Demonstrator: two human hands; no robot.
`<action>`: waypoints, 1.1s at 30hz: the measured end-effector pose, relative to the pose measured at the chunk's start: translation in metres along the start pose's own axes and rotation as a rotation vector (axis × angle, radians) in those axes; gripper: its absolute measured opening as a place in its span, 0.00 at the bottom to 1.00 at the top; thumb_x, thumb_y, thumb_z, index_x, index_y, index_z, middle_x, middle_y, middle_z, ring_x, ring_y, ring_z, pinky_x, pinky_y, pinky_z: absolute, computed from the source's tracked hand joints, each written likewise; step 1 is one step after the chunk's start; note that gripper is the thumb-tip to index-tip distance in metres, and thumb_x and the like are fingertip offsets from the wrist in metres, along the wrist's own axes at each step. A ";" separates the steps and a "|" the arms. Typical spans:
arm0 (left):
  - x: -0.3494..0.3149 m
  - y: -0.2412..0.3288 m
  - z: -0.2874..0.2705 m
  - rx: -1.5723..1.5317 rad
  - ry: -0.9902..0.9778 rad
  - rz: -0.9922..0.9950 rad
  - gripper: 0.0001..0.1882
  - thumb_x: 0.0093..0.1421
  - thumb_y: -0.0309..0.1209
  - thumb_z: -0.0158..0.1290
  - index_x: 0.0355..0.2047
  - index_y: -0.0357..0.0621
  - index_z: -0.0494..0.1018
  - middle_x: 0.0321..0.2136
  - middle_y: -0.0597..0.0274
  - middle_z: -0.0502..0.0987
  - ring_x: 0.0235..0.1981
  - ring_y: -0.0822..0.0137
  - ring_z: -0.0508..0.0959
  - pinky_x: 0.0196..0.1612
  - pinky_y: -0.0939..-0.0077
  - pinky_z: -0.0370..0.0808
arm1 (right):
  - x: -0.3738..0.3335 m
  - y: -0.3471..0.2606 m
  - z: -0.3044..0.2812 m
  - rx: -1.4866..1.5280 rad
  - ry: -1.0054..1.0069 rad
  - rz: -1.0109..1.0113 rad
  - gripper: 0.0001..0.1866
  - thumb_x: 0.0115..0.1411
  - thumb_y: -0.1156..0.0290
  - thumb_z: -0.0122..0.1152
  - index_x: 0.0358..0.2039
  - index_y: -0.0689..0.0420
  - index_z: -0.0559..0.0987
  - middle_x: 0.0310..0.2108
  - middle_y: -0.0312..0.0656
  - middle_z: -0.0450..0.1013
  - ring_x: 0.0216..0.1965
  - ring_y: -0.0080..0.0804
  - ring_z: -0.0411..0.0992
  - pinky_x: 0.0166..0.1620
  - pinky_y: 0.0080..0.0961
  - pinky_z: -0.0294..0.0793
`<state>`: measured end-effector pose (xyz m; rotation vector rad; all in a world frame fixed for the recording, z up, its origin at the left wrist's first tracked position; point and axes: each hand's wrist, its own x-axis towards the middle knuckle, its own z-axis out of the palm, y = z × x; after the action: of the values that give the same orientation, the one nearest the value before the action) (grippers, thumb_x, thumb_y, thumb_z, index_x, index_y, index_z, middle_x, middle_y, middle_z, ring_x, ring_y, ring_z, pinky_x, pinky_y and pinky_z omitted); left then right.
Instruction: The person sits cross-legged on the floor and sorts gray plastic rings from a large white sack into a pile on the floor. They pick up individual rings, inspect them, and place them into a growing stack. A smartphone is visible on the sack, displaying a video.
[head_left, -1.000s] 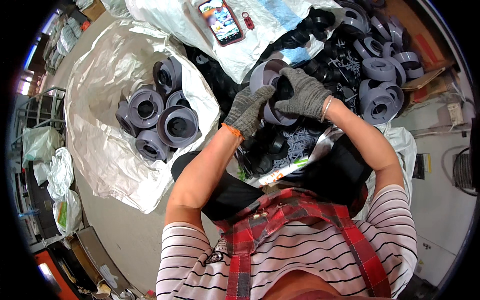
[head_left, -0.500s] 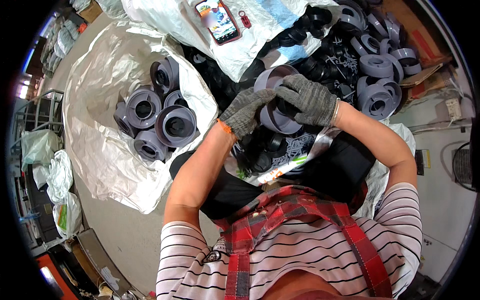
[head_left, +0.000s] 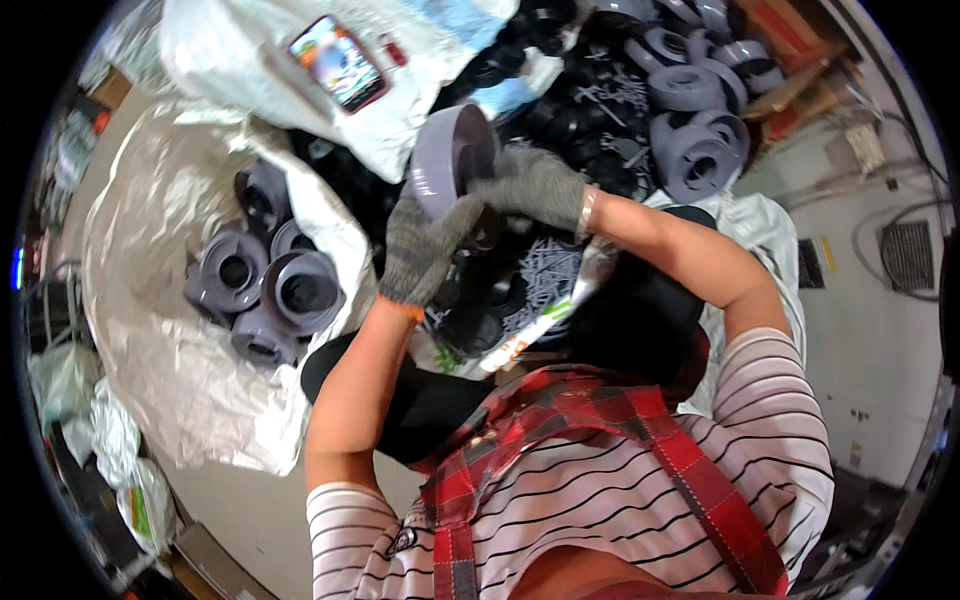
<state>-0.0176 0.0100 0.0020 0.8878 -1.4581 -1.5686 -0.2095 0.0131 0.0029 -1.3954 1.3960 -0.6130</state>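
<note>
A grey plastic pipe fitting [head_left: 434, 160] with a wide round collar is tilted up between my two gloved hands. My left hand [head_left: 425, 245], in a grey knit glove with an orange cuff, is closed around its lower left side. From the right, my right hand [head_left: 540, 188], gloved too, presses its bent fingers against the fitting's open side; the fingertips are hidden and slightly blurred. Below the hands lie black round plastic parts [head_left: 470, 330] and a heap of small grey plastic pins [head_left: 548, 275].
On my left, an open white woven sack [head_left: 140, 350] holds several grey fittings [head_left: 302, 290] with black centres. A phone [head_left: 338, 62] and a small red tag [head_left: 393, 50] lie on another white sack [head_left: 230, 60]. More grey fittings [head_left: 700, 155] are piled at far right, beside cardboard [head_left: 795, 100].
The fitting has turned so its collar stands more upright and faces right. My left hand has shifted lower around it. The whole view has swung, moving the surroundings leftward.
</note>
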 end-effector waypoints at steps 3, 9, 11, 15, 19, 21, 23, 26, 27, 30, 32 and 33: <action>-0.009 0.010 0.000 0.317 0.227 0.226 0.37 0.50 0.28 0.62 0.59 0.38 0.58 0.45 0.56 0.73 0.42 0.65 0.74 0.45 0.73 0.72 | -0.028 -0.022 -0.016 0.416 -0.222 0.259 0.24 0.60 0.48 0.52 0.34 0.60 0.74 0.27 0.46 0.75 0.26 0.36 0.76 0.29 0.26 0.75; 0.018 0.036 -0.074 0.889 1.053 0.471 0.44 0.51 0.38 0.64 0.60 0.30 0.53 0.55 0.42 0.63 0.51 0.57 0.69 0.54 0.69 0.67 | -0.048 0.060 -0.151 -1.428 0.476 0.010 0.31 0.49 0.68 0.60 0.55 0.55 0.65 0.51 0.51 0.67 0.53 0.50 0.65 0.53 0.41 0.66; 0.021 0.025 -0.088 0.823 1.039 0.490 0.42 0.52 0.38 0.63 0.59 0.28 0.54 0.55 0.43 0.63 0.51 0.58 0.69 0.56 0.68 0.65 | -0.060 0.118 -0.205 -1.565 0.430 0.209 0.31 0.50 0.69 0.57 0.57 0.50 0.63 0.56 0.46 0.62 0.56 0.49 0.62 0.55 0.46 0.61; 0.014 0.022 -0.034 0.471 0.558 0.491 0.34 0.53 0.29 0.62 0.56 0.31 0.60 0.51 0.48 0.68 0.50 0.63 0.69 0.55 0.70 0.66 | -0.066 0.124 -0.229 -1.628 0.142 0.365 0.26 0.53 0.68 0.52 0.55 0.53 0.66 0.51 0.50 0.67 0.53 0.48 0.65 0.55 0.49 0.61; 0.005 -0.001 -0.012 0.569 0.096 0.430 0.26 0.50 0.29 0.59 0.50 0.37 0.68 0.47 0.51 0.72 0.52 0.53 0.69 0.57 0.62 0.63 | -0.040 0.064 -0.169 -1.549 0.186 0.175 0.28 0.49 0.62 0.58 0.52 0.54 0.69 0.48 0.53 0.69 0.51 0.50 0.67 0.53 0.40 0.67; 0.006 -0.006 0.001 0.926 -0.130 0.729 0.30 0.47 0.31 0.59 0.52 0.43 0.67 0.52 0.53 0.69 0.56 0.50 0.66 0.60 0.56 0.59 | -0.030 0.054 -0.148 -1.340 0.285 0.002 0.34 0.45 0.60 0.62 0.54 0.55 0.68 0.48 0.54 0.69 0.51 0.49 0.68 0.53 0.39 0.67; -0.005 -0.002 0.014 1.083 -0.266 0.783 0.35 0.44 0.33 0.60 0.56 0.50 0.64 0.57 0.56 0.64 0.60 0.51 0.61 0.63 0.52 0.53 | -0.022 0.025 -0.113 -1.093 0.263 -0.069 0.34 0.43 0.57 0.64 0.51 0.57 0.69 0.46 0.54 0.71 0.48 0.47 0.70 0.51 0.38 0.68; -0.001 -0.024 0.016 1.310 -0.254 0.955 0.40 0.37 0.37 0.61 0.56 0.55 0.65 0.57 0.59 0.64 0.60 0.56 0.61 0.65 0.49 0.46 | 0.001 0.002 -0.079 -0.710 0.051 -0.259 0.28 0.46 0.50 0.64 0.41 0.60 0.76 0.37 0.52 0.74 0.40 0.47 0.73 0.44 0.34 0.72; -0.002 -0.019 0.012 1.274 -0.307 0.835 0.39 0.36 0.38 0.62 0.54 0.53 0.66 0.55 0.58 0.66 0.59 0.56 0.62 0.65 0.48 0.46 | 0.014 0.008 -0.073 -0.551 0.017 -0.224 0.27 0.49 0.50 0.62 0.41 0.60 0.76 0.37 0.52 0.75 0.40 0.47 0.73 0.44 0.34 0.72; -0.002 0.003 0.010 1.084 -0.200 0.552 0.34 0.38 0.40 0.64 0.49 0.47 0.70 0.47 0.54 0.72 0.51 0.56 0.70 0.60 0.52 0.56 | 0.080 0.063 -0.098 -1.029 0.154 -0.372 0.28 0.59 0.46 0.46 0.43 0.60 0.77 0.40 0.53 0.74 0.42 0.50 0.72 0.46 0.35 0.72; -0.007 0.004 0.001 0.913 -0.043 0.308 0.32 0.40 0.43 0.64 0.45 0.43 0.72 0.42 0.51 0.75 0.45 0.54 0.74 0.55 0.56 0.64 | 0.099 0.041 -0.087 -1.183 0.381 0.158 0.36 0.59 0.38 0.38 0.44 0.59 0.77 0.45 0.54 0.73 0.46 0.52 0.71 0.50 0.40 0.70; -0.002 0.005 0.000 0.791 0.018 0.186 0.31 0.40 0.46 0.64 0.43 0.41 0.73 0.39 0.49 0.75 0.43 0.52 0.75 0.52 0.58 0.67 | 0.103 0.045 -0.090 -1.133 0.424 0.261 0.39 0.58 0.36 0.36 0.43 0.61 0.78 0.46 0.55 0.72 0.48 0.51 0.70 0.52 0.40 0.68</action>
<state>-0.0162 0.0120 0.0065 1.1445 -2.1203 -0.8215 -0.2881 -0.1006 -0.0366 -1.9259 2.4141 0.1482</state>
